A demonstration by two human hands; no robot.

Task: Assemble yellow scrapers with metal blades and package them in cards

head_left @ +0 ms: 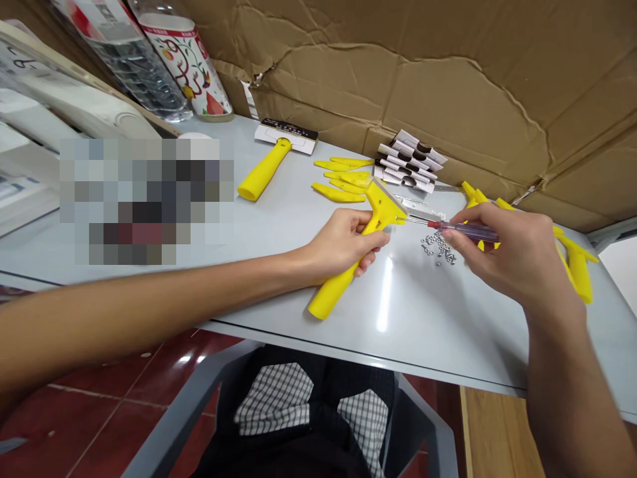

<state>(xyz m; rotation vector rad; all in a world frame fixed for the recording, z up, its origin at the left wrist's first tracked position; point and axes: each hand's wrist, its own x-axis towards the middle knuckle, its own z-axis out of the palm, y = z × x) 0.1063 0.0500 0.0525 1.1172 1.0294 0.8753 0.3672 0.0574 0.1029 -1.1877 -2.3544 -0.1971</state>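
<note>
My left hand [343,245] is wrapped round the handle of a yellow scraper [328,299], whose wide head tilts up and to the right. In my right hand [512,252] is a screwdriver [470,231] with a clear purplish handle and a red collar. Its shaft points left, and the tip meets the scraper head near its right end. Loose screws and nuts [440,249] lie in a small heap under the screwdriver. Thin metal blades [418,209] rest just behind the scraper head. Several flat yellow pieces [343,189] lie beyond my left hand.
A yellow scraper with a card sleeve [269,166] lies at the back left. Folded cards [411,162] are stacked by the cardboard wall [448,93]. More yellow scraper bodies [580,272] sit at the right. A water bottle [134,73] and a patterned cup [192,73] stand back left.
</note>
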